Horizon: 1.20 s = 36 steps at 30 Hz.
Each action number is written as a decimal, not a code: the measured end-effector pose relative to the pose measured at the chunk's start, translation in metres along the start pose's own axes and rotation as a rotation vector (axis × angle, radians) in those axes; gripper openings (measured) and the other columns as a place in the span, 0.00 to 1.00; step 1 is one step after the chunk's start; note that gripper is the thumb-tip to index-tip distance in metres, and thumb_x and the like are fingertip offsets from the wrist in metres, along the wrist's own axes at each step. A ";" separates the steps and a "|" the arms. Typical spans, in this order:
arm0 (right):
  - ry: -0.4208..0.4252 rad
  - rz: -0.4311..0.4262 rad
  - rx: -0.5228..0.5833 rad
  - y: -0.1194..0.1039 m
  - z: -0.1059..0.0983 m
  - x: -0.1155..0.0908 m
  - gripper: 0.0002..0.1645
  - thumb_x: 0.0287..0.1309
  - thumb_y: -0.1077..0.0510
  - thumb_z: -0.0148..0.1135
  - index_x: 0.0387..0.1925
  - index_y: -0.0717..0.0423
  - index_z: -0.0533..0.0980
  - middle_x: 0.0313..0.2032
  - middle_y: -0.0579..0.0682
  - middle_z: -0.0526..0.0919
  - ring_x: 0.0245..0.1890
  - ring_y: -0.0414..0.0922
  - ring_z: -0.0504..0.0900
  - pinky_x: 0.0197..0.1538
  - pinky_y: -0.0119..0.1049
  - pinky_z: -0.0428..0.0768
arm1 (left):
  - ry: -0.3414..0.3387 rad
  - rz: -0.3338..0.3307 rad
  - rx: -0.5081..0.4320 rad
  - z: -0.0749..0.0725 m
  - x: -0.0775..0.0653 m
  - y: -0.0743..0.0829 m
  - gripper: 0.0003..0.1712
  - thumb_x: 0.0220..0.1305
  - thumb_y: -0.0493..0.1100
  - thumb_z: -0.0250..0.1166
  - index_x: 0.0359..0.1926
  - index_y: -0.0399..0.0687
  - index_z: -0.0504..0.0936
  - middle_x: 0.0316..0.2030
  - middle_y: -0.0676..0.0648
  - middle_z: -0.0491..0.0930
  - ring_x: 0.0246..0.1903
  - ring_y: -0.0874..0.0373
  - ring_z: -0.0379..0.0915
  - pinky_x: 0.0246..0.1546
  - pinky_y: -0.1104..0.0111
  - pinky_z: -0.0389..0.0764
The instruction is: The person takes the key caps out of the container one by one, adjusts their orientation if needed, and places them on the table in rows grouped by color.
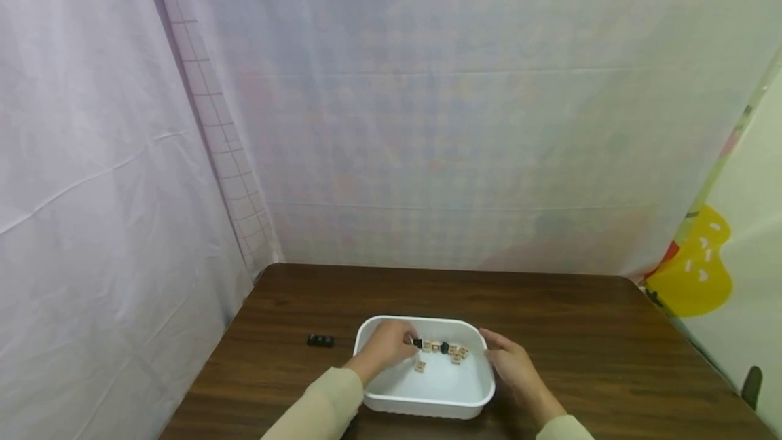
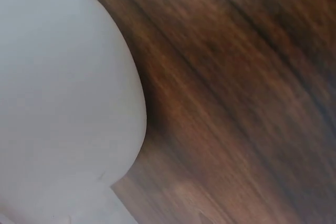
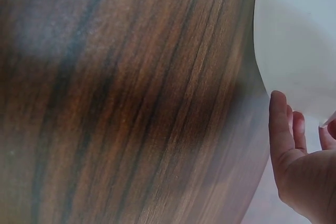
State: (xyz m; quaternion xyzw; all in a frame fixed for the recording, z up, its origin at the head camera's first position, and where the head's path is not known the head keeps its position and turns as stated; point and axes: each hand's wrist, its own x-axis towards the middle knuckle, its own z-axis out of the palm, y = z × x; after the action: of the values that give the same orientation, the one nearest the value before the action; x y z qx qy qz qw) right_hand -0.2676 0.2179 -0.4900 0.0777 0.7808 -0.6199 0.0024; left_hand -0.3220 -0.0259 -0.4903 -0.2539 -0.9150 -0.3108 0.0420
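A white plastic basin (image 1: 430, 407) stands on the table with several small tan blocks (image 1: 420, 366) inside, dark marks on their faces. Two small black blocks (image 1: 444, 347) sit among them in a rough row near the far wall. My left hand (image 1: 387, 343) reaches over the left rim, its curled fingertips at the black block (image 1: 418, 343) on the row's left end, seeming to pinch it. At the right rim, my right hand (image 1: 512, 362) holds the basin, fingers (image 3: 281, 124) along the outer wall. The left wrist view shows the basin wall (image 2: 68, 93), not the hand.
Left of the basin, a short row of black blocks (image 1: 320, 340) lies on the brown wooden table (image 1: 550, 304). White curtains (image 1: 458, 155) hang behind the table and on the left. A yellow shape (image 1: 696, 277) shows on the right-hand side.
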 end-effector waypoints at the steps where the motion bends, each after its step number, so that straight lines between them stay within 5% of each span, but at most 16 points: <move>1: 0.004 0.003 -0.001 0.000 0.000 0.000 0.29 0.64 0.69 0.48 0.66 0.71 0.66 0.61 0.76 0.69 0.51 0.58 0.79 0.48 0.48 0.81 | -0.001 -0.010 -0.039 -0.001 0.000 0.001 0.08 0.51 0.33 0.73 0.34 0.41 0.85 0.24 0.53 0.80 0.25 0.66 0.73 0.29 0.73 0.75; 7: -0.008 -0.005 -0.001 -0.002 0.000 -0.002 0.29 0.64 0.69 0.48 0.66 0.71 0.65 0.62 0.76 0.68 0.53 0.61 0.78 0.49 0.50 0.81 | 0.040 -0.059 -0.158 -0.009 -0.001 0.004 0.10 0.50 0.30 0.73 0.35 0.41 0.84 0.23 0.52 0.81 0.21 0.66 0.72 0.23 0.73 0.74; 16: 0.001 -0.033 -0.030 -0.001 -0.001 -0.003 0.29 0.62 0.69 0.50 0.65 0.71 0.67 0.59 0.74 0.72 0.52 0.60 0.79 0.48 0.49 0.81 | 0.053 -0.094 -0.167 -0.013 -0.002 0.006 0.12 0.47 0.28 0.73 0.35 0.42 0.84 0.24 0.51 0.80 0.24 0.63 0.72 0.26 0.71 0.74; 23: 0.002 -0.032 -0.045 -0.001 -0.002 -0.002 0.29 0.63 0.68 0.51 0.65 0.71 0.67 0.59 0.74 0.72 0.52 0.60 0.79 0.49 0.49 0.80 | 0.063 -0.125 -0.239 -0.015 -0.003 0.005 0.06 0.62 0.43 0.70 0.37 0.47 0.85 0.28 0.54 0.80 0.26 0.64 0.73 0.27 0.69 0.75; 29: -0.003 -0.019 -0.049 -0.002 -0.002 -0.002 0.29 0.63 0.68 0.50 0.66 0.70 0.67 0.61 0.74 0.71 0.55 0.63 0.77 0.51 0.50 0.80 | 0.064 -0.075 -0.214 -0.021 -0.005 0.005 0.15 0.58 0.38 0.72 0.46 0.36 0.85 0.33 0.48 0.82 0.32 0.59 0.76 0.33 0.69 0.77; 36: -0.003 -0.021 -0.062 -0.003 -0.003 -0.002 0.29 0.64 0.67 0.50 0.66 0.70 0.67 0.62 0.74 0.69 0.56 0.63 0.76 0.52 0.51 0.79 | 0.058 -0.125 -0.227 -0.034 -0.009 -0.001 0.13 0.61 0.38 0.70 0.47 0.42 0.86 0.36 0.52 0.79 0.36 0.58 0.73 0.33 0.67 0.76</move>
State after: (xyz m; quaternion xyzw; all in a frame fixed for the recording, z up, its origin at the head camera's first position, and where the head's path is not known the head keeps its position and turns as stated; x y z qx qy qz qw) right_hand -0.2655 0.2195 -0.4863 0.0684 0.8005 -0.5954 -0.0006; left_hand -0.3176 -0.0500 -0.4658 -0.1904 -0.8863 -0.4216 0.0203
